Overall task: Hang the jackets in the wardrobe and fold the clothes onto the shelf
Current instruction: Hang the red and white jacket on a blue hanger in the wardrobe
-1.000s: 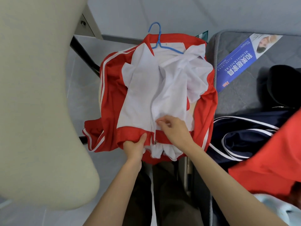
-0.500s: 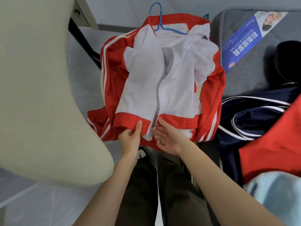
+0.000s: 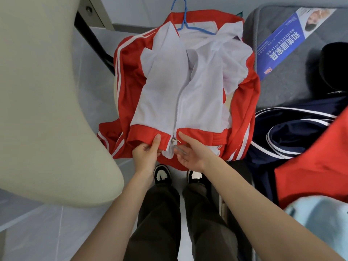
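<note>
A red and white track jacket (image 3: pixel 169 95) hangs in front of me on a blue hanger (image 3: pixel 185 23), its two front panels meeting at the zip (image 3: pixel 174 141). My left hand (image 3: pixel 146 154) pinches the red hem just left of the zip, thumb on top. My right hand (image 3: pixel 190 153) lies palm up under the hem on the right side of the zip, fingers nearly straight, touching the cloth.
A cream wardrobe door (image 3: pixel 43 95) fills the left. On the grey mattress (image 3: pixel 293 76) at right lie a navy jacket with white stripes (image 3: pixel 293 134), a red garment (image 3: pixel 318 166), a light blue garment (image 3: pixel 323 221) and a blue leaflet (image 3: pixel 282 42). My shoes (image 3: pixel 162 176) stand below.
My right hand moved down from the white front panel to the hem by the zip and opened palm up. The jacket's front panels have been drawn together. The view tilted down.
</note>
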### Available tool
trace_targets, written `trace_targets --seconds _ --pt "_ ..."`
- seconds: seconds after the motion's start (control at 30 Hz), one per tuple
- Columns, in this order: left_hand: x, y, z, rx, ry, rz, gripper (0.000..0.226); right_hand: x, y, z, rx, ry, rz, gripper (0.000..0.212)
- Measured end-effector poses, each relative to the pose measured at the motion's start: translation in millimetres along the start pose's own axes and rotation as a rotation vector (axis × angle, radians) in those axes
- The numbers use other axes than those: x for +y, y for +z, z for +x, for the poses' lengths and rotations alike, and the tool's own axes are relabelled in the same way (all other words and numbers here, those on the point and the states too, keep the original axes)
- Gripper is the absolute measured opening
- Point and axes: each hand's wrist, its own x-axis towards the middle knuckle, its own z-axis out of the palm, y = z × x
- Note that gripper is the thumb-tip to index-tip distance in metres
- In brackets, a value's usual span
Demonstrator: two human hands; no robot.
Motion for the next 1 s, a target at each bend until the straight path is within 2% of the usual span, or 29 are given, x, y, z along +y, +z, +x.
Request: trace_targets --seconds 0.07,0.17,0.27,0.37,0.5,0.57,0.63,0.67,0.8,1.0 --pt "0.1 -0.1 -0.9 0.011 0.012 -0.003 0.028 -1.7 5.9 2.5 0.017 -0.027 -0.038 0.032" --pt "1.7 -0.2 -2.0 0.002 0.013 -0.047 0.026 -0.5 4.1 1.3 0.001 -0.092 0.031 0.023" --pt "1.3 0.2 -4.5 -0.04 -0.001 -0.083 0.022 0.3 -5.0 -2.8 -0.078 -0.112 0.066 0.03" --pt "-0.1 0.5 -7.2 -0.062 -0.019 -0.057 0.018 -2.2 -14.1 -5.7 -0.12 -0.111 -0.013 0.036" --pt "-5.9 5.7 -11.1 -0.075 -0.043 0.087 0.013 -6.2 -20.4 -5.8 -0.056 -0.178 -0.171 0.015" --pt "-10.5 11.8 -16.4 -0.126 -0.1 0.142 0.026 -6.7 -22.1 -4.7 -0.005 -0.197 -0.207 0.018" --pt "-13.4 18.8 -20.3 -0.144 -0.115 0.155 0.027 -6.1 -24.4 -2.7 0.046 -0.211 -0.226 0.017" --pt "-14.3 22.2 -21.8 -0.14 -0.112 0.148 0.023 -5.5 -25.7 -2.1 0.066 -0.223 -0.24 0.014" --pt "-17.8 30.8 -28.8 -0.11 -0.092 0.126 0.017 -2.5 -30.7 -0.9 0.077 -0.299 -0.309 0.025" --pt "-20.4 29.5 -35.7 -0.147 -0.117 -0.029 0.012 -2.4 -35.9 -5.4 0.023 -0.324 -0.416 0.019"
